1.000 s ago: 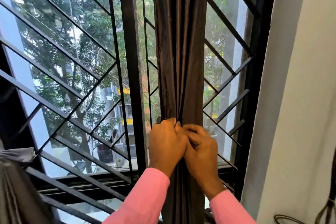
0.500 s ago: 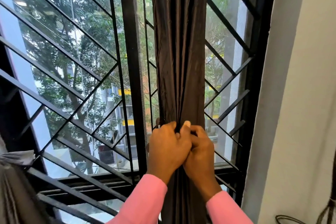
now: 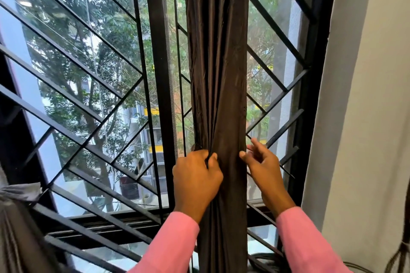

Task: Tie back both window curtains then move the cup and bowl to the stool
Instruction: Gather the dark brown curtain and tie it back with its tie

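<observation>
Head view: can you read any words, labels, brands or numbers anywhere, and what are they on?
None can be read.
The dark brown gathered curtain and the black metal window grille carry no print.
The pale building with yellow bands outside shows no legible sign; it is too blurred to tell.
</observation>
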